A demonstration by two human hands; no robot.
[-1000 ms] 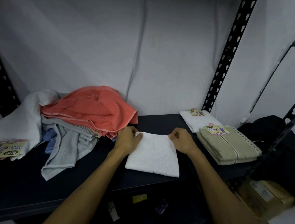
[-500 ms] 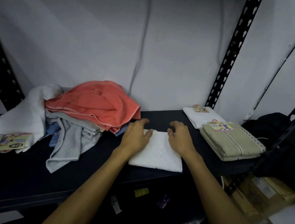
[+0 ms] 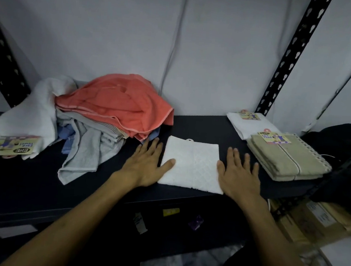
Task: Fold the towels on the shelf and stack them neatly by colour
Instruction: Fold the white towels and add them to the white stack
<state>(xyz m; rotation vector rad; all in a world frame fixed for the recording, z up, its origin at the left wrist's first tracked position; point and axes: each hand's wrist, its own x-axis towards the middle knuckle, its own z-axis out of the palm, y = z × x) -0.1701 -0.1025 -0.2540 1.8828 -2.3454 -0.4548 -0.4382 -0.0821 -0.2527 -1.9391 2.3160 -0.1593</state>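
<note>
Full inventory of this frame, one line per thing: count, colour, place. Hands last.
folded white towel: 1, white, shelf front centre, between the hands
stacked white towel: 1, white, folded, tagged, back right
beige towels: folded stack, count unclear, beige, tagged, right, overlapping the stacked white towel
coral towel: 1, coral, unfolded, top of the left heap
grey towels: count unclear, grey, crumpled under the coral towel
blue cloth: 1, blue, mostly buried in the heap
loose white towel: 1, white, far left, with a tag
shelf: 1, black
left hand: flat, thumb on the folded white towel's left edge
right hand: flat, at its right edge
</note>
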